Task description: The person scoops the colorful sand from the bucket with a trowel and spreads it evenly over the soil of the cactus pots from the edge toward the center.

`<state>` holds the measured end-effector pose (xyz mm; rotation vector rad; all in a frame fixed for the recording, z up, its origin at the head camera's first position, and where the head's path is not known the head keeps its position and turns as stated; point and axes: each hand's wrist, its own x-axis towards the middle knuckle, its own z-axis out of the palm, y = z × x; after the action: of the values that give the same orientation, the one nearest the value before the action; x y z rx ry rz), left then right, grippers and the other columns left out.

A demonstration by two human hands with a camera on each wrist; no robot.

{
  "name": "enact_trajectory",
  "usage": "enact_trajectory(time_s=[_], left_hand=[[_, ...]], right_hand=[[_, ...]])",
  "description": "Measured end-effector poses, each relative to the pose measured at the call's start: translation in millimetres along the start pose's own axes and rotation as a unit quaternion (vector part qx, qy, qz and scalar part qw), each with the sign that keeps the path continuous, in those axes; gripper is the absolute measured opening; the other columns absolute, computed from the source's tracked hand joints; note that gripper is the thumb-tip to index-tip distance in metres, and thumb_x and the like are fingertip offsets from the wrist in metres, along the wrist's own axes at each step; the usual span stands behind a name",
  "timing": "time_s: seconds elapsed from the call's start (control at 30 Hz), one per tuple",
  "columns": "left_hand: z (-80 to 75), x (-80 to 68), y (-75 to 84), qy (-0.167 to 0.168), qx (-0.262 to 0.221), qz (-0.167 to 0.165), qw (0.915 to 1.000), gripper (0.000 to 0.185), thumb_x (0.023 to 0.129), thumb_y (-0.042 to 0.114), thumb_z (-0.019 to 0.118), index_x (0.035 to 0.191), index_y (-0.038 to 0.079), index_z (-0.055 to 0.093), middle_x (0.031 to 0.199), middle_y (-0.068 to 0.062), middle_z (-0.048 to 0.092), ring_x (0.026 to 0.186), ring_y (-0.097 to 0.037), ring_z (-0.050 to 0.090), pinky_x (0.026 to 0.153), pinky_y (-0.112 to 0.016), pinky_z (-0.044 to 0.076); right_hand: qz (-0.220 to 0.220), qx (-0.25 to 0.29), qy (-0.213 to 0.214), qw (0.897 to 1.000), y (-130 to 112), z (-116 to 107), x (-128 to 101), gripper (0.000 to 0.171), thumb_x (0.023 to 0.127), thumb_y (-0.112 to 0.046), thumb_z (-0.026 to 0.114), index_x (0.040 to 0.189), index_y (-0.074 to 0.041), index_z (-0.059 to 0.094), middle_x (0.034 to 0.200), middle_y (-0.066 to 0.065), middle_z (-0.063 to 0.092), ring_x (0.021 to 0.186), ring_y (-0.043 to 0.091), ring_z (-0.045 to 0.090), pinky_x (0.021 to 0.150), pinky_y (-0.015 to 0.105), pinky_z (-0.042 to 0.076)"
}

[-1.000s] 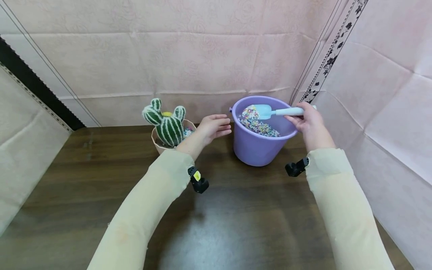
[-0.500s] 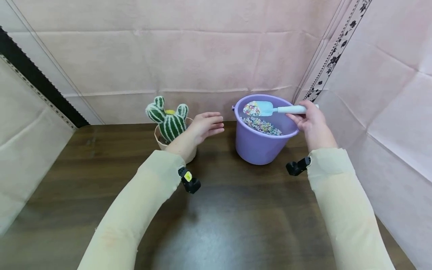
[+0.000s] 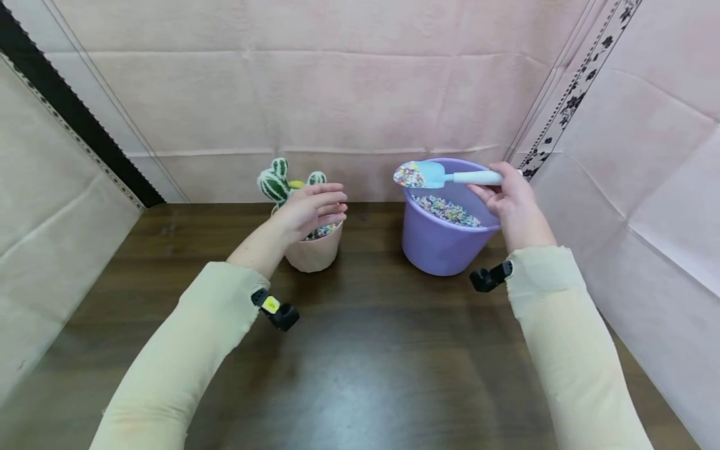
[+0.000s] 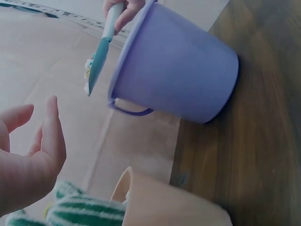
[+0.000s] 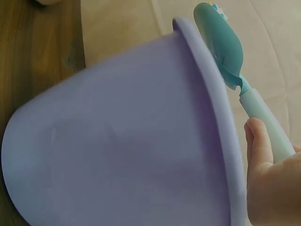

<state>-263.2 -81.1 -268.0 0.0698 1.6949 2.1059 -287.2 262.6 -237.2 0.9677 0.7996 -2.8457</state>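
My right hand (image 3: 513,203) grips the pale handle of a small light-blue trowel (image 3: 433,174). On its blade lies a heap of colourful pebble-like bits (image 3: 409,175). The trowel is held over the purple bucket (image 3: 430,247), its tip sticking out past the left rim. More of the same bits (image 3: 448,211) lie inside the bucket. My left hand (image 3: 308,214), fingers extended and holding nothing, overlaps a knitted green-and-white cactus (image 3: 274,186) in the head view. The cactus stands in a beige pot (image 3: 316,255), where more colourful bits show; the hand hides part of both.
Everything stands on a dark wooden table (image 3: 360,350). Pale cloth (image 3: 349,100) hangs behind the table, and another cloth panel (image 3: 664,206) rises close to the right arm. The bucket's purple handle (image 4: 131,111) hangs down its side.
My left hand has moved left, from between the pot and bucket to in front of the cactus. The loaded trowel has shifted left across the bucket, its tip now past the rim.
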Motion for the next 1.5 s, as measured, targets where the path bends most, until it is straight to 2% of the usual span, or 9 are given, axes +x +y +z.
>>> enact_trajectory(time_s=[0.27, 0.37, 0.53, 0.73, 1.0, 1.2, 1.3, 1.4, 1.5], left_hand=[[-28.5, -16.0, 1.3, -0.009, -0.011, 0.005, 0.9999, 0.020, 0.098, 0.006, 0.044, 0.117, 0.008, 0.049, 0.089, 0.004, 0.064, 0.081, -0.008, 0.061, 0.073, -0.018, 0.057], [-34.2, -18.6, 1.1, -0.010, -0.005, 0.003, 0.9999, 0.025, 0.098, 0.006, 0.043, 0.122, 0.005, 0.046, 0.089, 0.005, 0.064, 0.080, -0.007, 0.062, 0.073, -0.018, 0.057], [-42.1, -23.5, 1.2, -0.017, 0.026, 0.000, 0.9995, 0.047, 0.099, 0.009, 0.041, 0.142, -0.003, 0.028, 0.106, -0.001, 0.059, 0.085, -0.006, 0.063, 0.075, -0.017, 0.056], [-61.0, -33.2, -0.9, -0.026, 0.061, 0.003, 0.9978, 0.049, 0.100, 0.012, 0.040, 0.145, -0.002, 0.025, 0.134, -0.015, 0.043, 0.094, -0.007, 0.061, 0.080, -0.016, 0.055], [-106.3, -44.6, -9.4, -0.001, 0.038, 0.003, 0.9993, 0.048, 0.100, 0.011, 0.041, 0.142, -0.004, 0.025, 0.102, 0.002, 0.059, 0.090, -0.005, 0.061, 0.080, -0.018, 0.055], [-135.2, -29.5, -18.6, 0.054, 0.004, -0.015, 0.9984, 0.018, 0.099, 0.011, 0.043, 0.117, 0.010, 0.044, 0.094, 0.007, 0.061, 0.093, -0.007, 0.059, 0.077, -0.018, 0.056], [-138.9, -16.3, -21.7, 0.081, 0.023, -0.030, 0.9960, 0.035, 0.099, 0.013, 0.043, 0.133, 0.007, 0.039, 0.116, -0.003, 0.058, 0.113, -0.016, 0.053, 0.080, -0.018, 0.055], [-136.4, -3.6, -22.0, 0.104, 0.049, -0.052, 0.9920, 0.052, 0.099, 0.015, 0.043, 0.146, 0.005, 0.024, 0.145, -0.013, 0.039, 0.130, -0.022, 0.040, 0.091, -0.022, 0.053], [-132.0, 5.0, -21.6, 0.126, 0.067, -0.074, 0.9870, 0.054, 0.099, 0.016, 0.044, 0.148, 0.007, 0.023, 0.147, -0.011, 0.036, 0.118, -0.016, 0.052, 0.096, -0.024, 0.050]], right_hand=[[0.011, -0.011, -0.011, 1.000, 17.5, 13.5, -0.4, 0.020, 0.085, -0.001, 0.064, 0.102, -0.009, 0.057, 0.130, 0.006, 0.054, 0.126, 0.018, 0.049, 0.103, 0.038, 0.042], [0.018, -0.012, -0.013, 1.000, 23.8, 17.1, -1.0, 0.020, 0.086, -0.001, 0.063, 0.103, -0.009, 0.056, 0.133, 0.005, 0.052, 0.125, 0.018, 0.049, 0.104, 0.037, 0.041], [0.042, -0.002, -0.023, 0.999, 31.3, 21.8, -1.3, 0.029, 0.086, -0.001, 0.063, 0.111, -0.012, 0.054, 0.138, 0.003, 0.048, 0.127, 0.016, 0.047, 0.105, 0.036, 0.039], [0.054, 0.003, -0.030, 0.998, 39.8, 26.2, 1.9, 0.027, 0.085, -0.001, 0.064, 0.108, -0.012, 0.054, 0.140, 0.000, 0.044, 0.130, 0.015, 0.044, 0.107, 0.035, 0.037], [0.069, -0.004, -0.040, 0.997, 55.9, 34.8, 6.6, 0.023, 0.086, -0.002, 0.063, 0.106, -0.010, 0.054, 0.141, 0.000, 0.044, 0.130, 0.014, 0.043, 0.109, 0.035, 0.035], [0.066, -0.037, -0.041, 0.996, 62.8, 40.1, 6.9, 0.025, 0.088, -0.004, 0.062, 0.109, -0.013, 0.051, 0.141, -0.001, 0.043, 0.130, 0.016, 0.043, 0.106, 0.035, 0.037], [0.063, -0.048, -0.040, 0.996, 66.3, 41.4, 8.2, 0.024, 0.088, -0.005, 0.062, 0.108, -0.012, 0.051, 0.140, 0.000, 0.045, 0.129, 0.016, 0.044, 0.105, 0.035, 0.038], [0.061, -0.057, -0.042, 0.996, 70.0, 42.2, 8.1, 0.021, 0.088, -0.005, 0.061, 0.106, -0.010, 0.052, 0.136, 0.002, 0.048, 0.128, 0.017, 0.045, 0.104, 0.036, 0.038], [0.058, -0.068, -0.042, 0.995, 73.6, 43.2, 7.2, 0.020, 0.089, -0.006, 0.061, 0.106, -0.011, 0.052, 0.134, 0.003, 0.050, 0.127, 0.017, 0.047, 0.104, 0.037, 0.039]])
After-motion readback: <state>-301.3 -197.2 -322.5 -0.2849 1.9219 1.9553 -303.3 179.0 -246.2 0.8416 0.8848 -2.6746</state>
